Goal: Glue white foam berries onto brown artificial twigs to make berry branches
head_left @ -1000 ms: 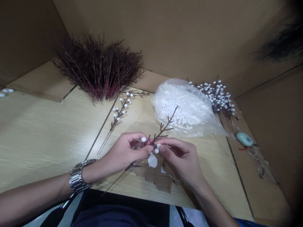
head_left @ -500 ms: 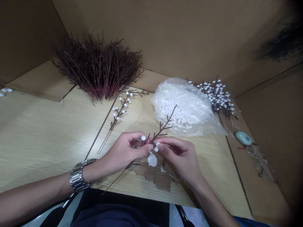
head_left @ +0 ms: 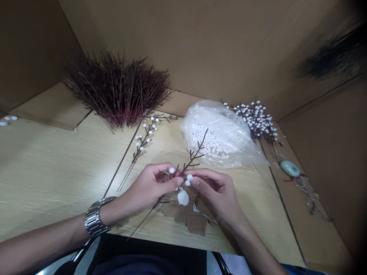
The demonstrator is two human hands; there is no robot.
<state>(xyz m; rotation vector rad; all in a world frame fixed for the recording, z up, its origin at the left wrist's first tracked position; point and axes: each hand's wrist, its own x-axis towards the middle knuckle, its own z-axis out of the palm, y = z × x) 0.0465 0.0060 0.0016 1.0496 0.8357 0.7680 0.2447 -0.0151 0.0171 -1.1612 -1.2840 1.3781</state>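
Observation:
My left hand (head_left: 159,184), a metal-banded watch on its wrist, pinches a brown artificial twig (head_left: 195,156) between thumb and fingers. The twig slants up to the right, its upper side shoots bare and its thin stem running down to the lower left. One white berry (head_left: 171,170) stands on a shoot by my left fingers. My right hand (head_left: 219,188) is closed at the twig, thumb tip against a small pair of white berries (head_left: 187,183). Just below the fingertips is a whitish translucent blob (head_left: 182,197), above a torn brown cardboard piece (head_left: 196,223).
Behind my hands lies a clear plastic bag (head_left: 237,141) of white berries. A dense pile of bare brown twigs (head_left: 120,89) stands at the back left, near a berried twig (head_left: 147,134). Finished-looking berry twigs (head_left: 258,118) and a pale green oval object (head_left: 289,168) are right.
The camera view has shifted slightly, so the background sits lower and the right side further left. Both hands keep nearly the same pinch on the twig and berries.

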